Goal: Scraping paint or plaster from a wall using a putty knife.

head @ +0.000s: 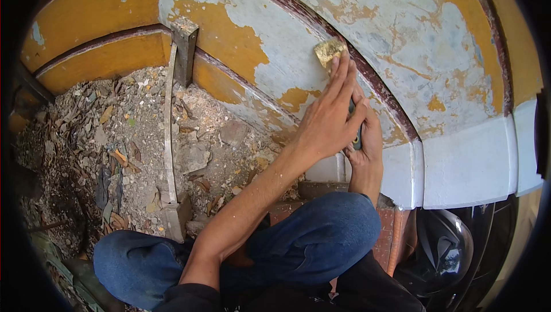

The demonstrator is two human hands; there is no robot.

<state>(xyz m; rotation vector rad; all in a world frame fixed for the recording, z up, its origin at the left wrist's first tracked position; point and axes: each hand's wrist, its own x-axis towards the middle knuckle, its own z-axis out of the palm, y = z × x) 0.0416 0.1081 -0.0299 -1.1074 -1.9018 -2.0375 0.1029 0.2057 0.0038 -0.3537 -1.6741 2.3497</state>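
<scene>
A scraper's flat blade [329, 51], coated with yellowish residue, lies against the peeling painted wall [297, 32], just below a dark maroon strip [379, 80]. My right hand [371, 133] grips the dark scraper handle [357, 140] from behind. Over the front of the tool is my left hand [325, 114], its fingertips laid along the blade and its thumb reaching across the handle. Most of the handle is hidden by my hands. Around the blade the wall shows bare grey-white patches and remnants of ochre paint.
Before me, rubble and dry leaves [142, 127] cover the ground. A short post [185, 51] stands by the wall, with a thin strip [169, 140] running to a lower block [176, 217]. My jeans-clad knees [318, 234] are close below. A glossy black helmet-like object [447, 251] sits at right.
</scene>
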